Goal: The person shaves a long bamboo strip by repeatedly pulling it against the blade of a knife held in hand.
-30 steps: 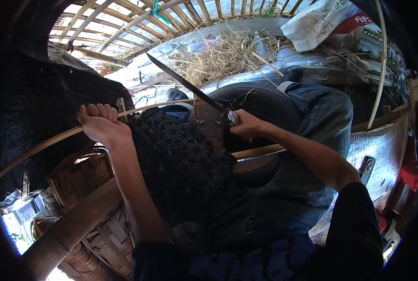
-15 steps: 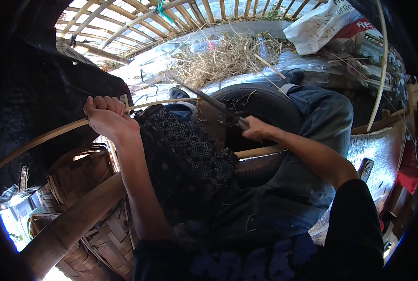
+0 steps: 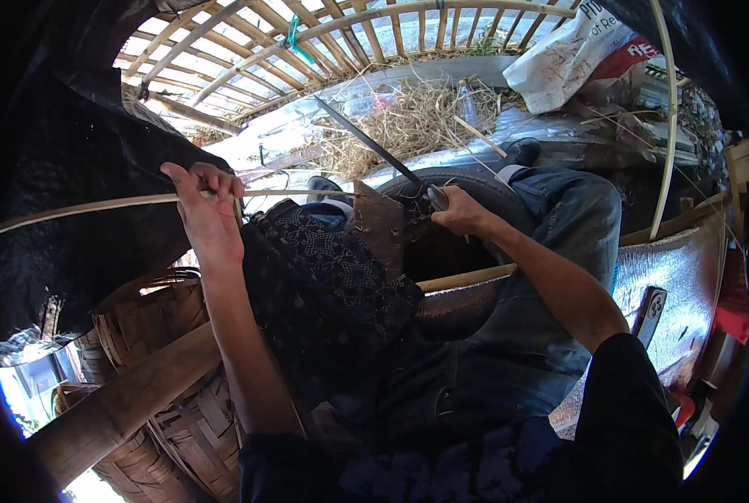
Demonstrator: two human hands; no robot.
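A long thin bamboo strip (image 3: 98,207) reaches in from the left edge, curving slightly. My left hand (image 3: 211,210) holds it loosely, palm turned up and fingers partly uncurled around it. The strip's far end lies at the top of an upright brown wooden board (image 3: 377,230). My right hand (image 3: 462,210) grips the handle of a long knife, whose dark straight blade (image 3: 366,138) points up and left, beyond the strip and apart from it. A patterned dark cloth (image 3: 320,247) covers my left leg, beside the board.
A black tyre (image 3: 514,201) stands between my legs, with a bamboo piece (image 3: 467,278) across its near side. Ahead are dry shavings (image 3: 425,109), a plastic bottle (image 3: 467,102) and a bamboo fence (image 3: 358,38). Woven baskets (image 3: 152,323) and a thick bamboo pole (image 3: 131,402) lie left.
My left hand has loosened its fingers and turned palm up, and the strip's left part has risen. The knife has swung up, away from the strip, its handle turning in my right hand.
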